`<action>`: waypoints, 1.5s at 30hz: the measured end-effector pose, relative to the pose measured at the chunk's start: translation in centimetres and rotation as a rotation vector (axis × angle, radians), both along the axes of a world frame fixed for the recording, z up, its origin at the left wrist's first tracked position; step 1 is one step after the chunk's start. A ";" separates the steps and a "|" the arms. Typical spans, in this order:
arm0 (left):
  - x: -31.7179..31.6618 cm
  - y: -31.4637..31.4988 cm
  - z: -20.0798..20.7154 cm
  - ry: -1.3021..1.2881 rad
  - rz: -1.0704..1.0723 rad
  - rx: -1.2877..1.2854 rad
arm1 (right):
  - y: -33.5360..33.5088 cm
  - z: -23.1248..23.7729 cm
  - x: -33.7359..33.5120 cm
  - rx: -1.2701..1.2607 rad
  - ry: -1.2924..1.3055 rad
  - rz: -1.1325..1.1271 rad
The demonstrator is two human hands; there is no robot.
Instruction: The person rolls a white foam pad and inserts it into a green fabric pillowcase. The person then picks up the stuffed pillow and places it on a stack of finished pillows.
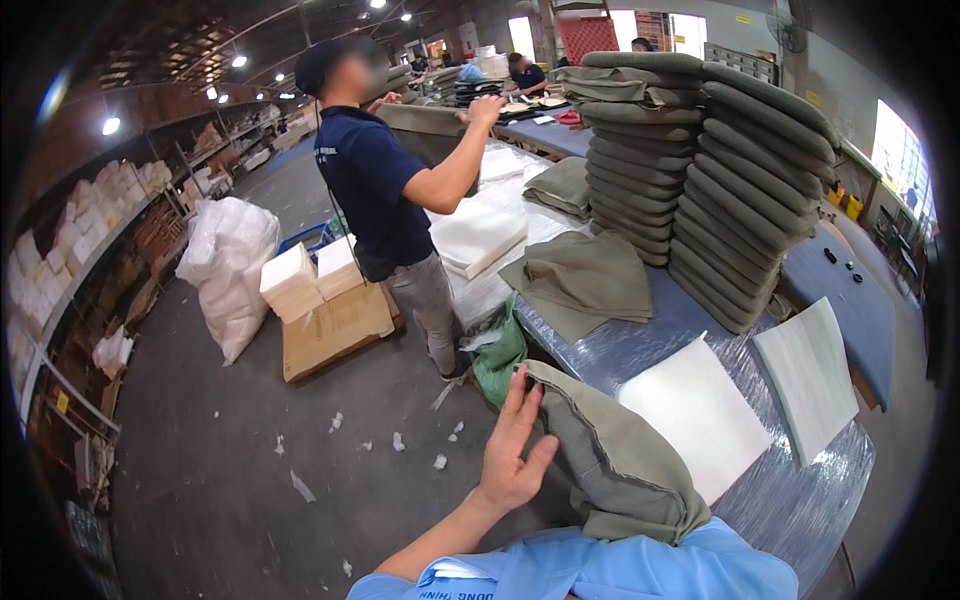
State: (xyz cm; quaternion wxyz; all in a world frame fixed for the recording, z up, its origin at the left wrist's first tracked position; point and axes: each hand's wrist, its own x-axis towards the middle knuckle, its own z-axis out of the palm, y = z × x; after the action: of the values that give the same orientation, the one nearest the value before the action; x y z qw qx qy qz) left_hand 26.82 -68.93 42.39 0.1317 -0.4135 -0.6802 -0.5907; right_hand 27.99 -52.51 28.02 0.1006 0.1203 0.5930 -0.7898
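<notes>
An olive-grey fabric cushion cover (pixel 625 445) is held up close to my body, its seamed edge running along the top. My left hand (pixel 512 450) is beside the cover's far left corner, fingers stretched out and thumb apart, the fingertips at the fabric edge. My right hand does not show; the cover and my blue sleeve hide that side. Just right of the cover, a white foam pad (pixel 695 415) lies on the plastic-wrapped table (pixel 790 500). Another pale pad (pixel 808 375) is farther right. Beyond them lies a crumpled olive cover (pixel 580 280).
Two tall stacks of olive cushions (pixel 640 170) stand on the table. A co-worker (pixel 375 180) in a dark shirt handles olive fabric at the far left side, near white foam sheets (pixel 478 235). On the floor are a cardboard box (pixel 335 330), a white sack (pixel 232 265) and scraps.
</notes>
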 end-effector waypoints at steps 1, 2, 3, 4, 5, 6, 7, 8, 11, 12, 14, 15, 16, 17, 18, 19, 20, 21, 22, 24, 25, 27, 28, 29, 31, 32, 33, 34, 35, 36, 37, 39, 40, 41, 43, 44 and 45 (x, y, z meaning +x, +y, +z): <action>0.3 0.2 -0.2 0.033 0.000 -0.020 | -0.1 0.1 -0.1 -0.002 0.004 -0.005; 0.4 0.4 -0.3 0.067 0.004 -0.039 | -0.4 0.0 0.1 -0.001 0.002 -0.003; 0.2 0.3 0.2 0.175 0.120 -0.114 | -0.3 -0.1 0.2 0.001 0.006 -0.010; -0.4 0.2 -0.2 0.195 0.133 -0.096 | -0.3 -0.1 0.5 -0.001 0.004 -0.017; -1.1 0.0 -0.2 0.215 0.152 -0.082 | -0.5 -0.2 0.7 -0.004 0.001 -0.016; -1.4 -0.1 -0.1 0.234 0.171 -0.068 | -0.5 -0.1 0.8 -0.006 0.003 -0.017; -1.2 -0.3 -0.1 0.195 0.216 -0.051 | -0.5 -0.1 1.1 -0.007 0.003 -0.021; -1.1 -0.3 0.2 0.202 0.210 -0.043 | -0.2 -0.2 1.5 -0.008 -0.006 -0.031; -0.6 -0.5 0.8 0.272 0.209 -0.028 | 0.6 -0.3 2.4 -0.006 -0.017 -0.061; -0.6 -0.4 0.7 0.273 0.179 -0.046 | 0.6 -0.4 2.4 -0.002 -0.018 -0.062; -0.4 -0.3 0.2 0.272 0.122 -0.080 | 0.8 -0.5 2.7 -0.004 -0.027 -0.073; -0.1 -0.1 0.2 0.251 0.123 -0.068 | 1.0 -0.5 2.9 -0.001 -0.032 -0.076; -0.1 -0.1 0.1 0.226 0.111 -0.079 | 1.1 -0.6 2.9 -0.003 -0.034 -0.080; 0.0 -0.2 0.0 0.200 0.100 -0.092 | 0.9 -0.7 3.0 -0.001 -0.037 -0.077; 0.1 -0.4 -0.1 0.173 0.091 -0.105 | 0.8 -0.7 2.9 -0.003 -0.036 -0.077; 0.1 -0.6 -0.4 0.138 0.093 -0.112 | 0.9 -0.7 2.8 -0.005 -0.040 -0.078; 0.0 -0.7 -0.8 0.103 0.094 -0.120 | 0.5 -0.7 2.6 -0.003 -0.038 -0.073; 0.0 -1.0 -1.1 0.067 0.095 -0.127 | 0.4 -0.6 2.3 -0.006 -0.034 -0.068; 0.2 -1.3 -1.4 0.018 0.087 -0.149 | 0.1 -0.6 2.0 -0.004 -0.031 -0.067; 0.2 -2.0 -1.5 -0.077 0.070 -0.190 | -0.1 -0.4 1.4 0.002 -0.025 -0.064; 0.1 -2.2 -1.5 -0.226 0.038 -0.145 | -0.1 -0.2 1.0 0.003 -0.021 -0.067; 0.1 -2.7 -1.3 -0.521 -0.019 -0.055 | 0.0 0.0 0.5 0.010 -0.018 -0.061; -0.1 -3.0 -2.0 -0.544 -0.049 -0.012 | 0.0 0.2 0.1 0.015 -0.013 -0.057; -0.6 -3.3 -3.3 -0.565 -0.080 0.031 | 0.2 0.4 -0.2 0.021 -0.009 -0.055; -0.6 -3.2 -3.5 -0.603 -0.078 0.087 | 0.9 0.6 -0.7 0.035 -0.012 -0.063; -0.2 -3.0 -3.7 -0.616 -0.039 0.099 | 1.1 0.7 -0.8 0.038 -0.014 -0.067; 0.0 -2.9 -3.8 -0.629 0.000 0.111 | 1.4 0.7 -0.9 0.043 -0.013 -0.072; -0.2 -3.1 -3.7 -0.636 -0.059 0.077 | 1.8 1.1 -1.2 0.052 -0.010 -0.071; -0.3 -3.5 -4.0 -0.646 -0.116 0.040 | 2.0 1.1 -1.1 0.058 -0.014 -0.075; -0.6 -3.8 -4.2 -0.654 -0.174 0.002 | 2.1 1.1 -1.1 0.066 -0.015 -0.074; -1.3 -4.4 -4.4 -0.743 -0.219 -0.040 | 2.3 1.2 -1.2 0.073 -0.011 -0.078; -1.5 -4.8 -4.2 -0.737 -0.180 -0.030 | 3.3 0.9 -0.4 0.088 -0.027 -0.089; -1.5 -5.0 -4.2 -0.734 -0.159 -0.021 | 3.9 0.9 0.0 0.100 -0.040 -0.096; -1.0 -5.3 -4.3 -0.584 -0.076 -0.085 | 4.5 1.0 0.5 0.107 -0.051 -0.102; 0.9 -5.4 -4.3 -0.268 0.083 -0.200 | 5.4 0.7 1.8 0.122 -0.077 -0.113; 1.9 -5.3 -4.6 -0.112 0.162 -0.255 | 5.5 0.4 2.5 0.122 -0.093 -0.108; 3.3 -4.7 -4.8 -0.122 0.016 -0.359 | 5.3 0.1 2.8 0.126 -0.097 -0.101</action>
State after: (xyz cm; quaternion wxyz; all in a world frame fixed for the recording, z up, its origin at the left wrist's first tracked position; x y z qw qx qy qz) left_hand 30.17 -73.66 37.59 0.0191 -0.3882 -0.7849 -0.4826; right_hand 30.79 -47.23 28.08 0.0816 0.1943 0.6292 -0.7481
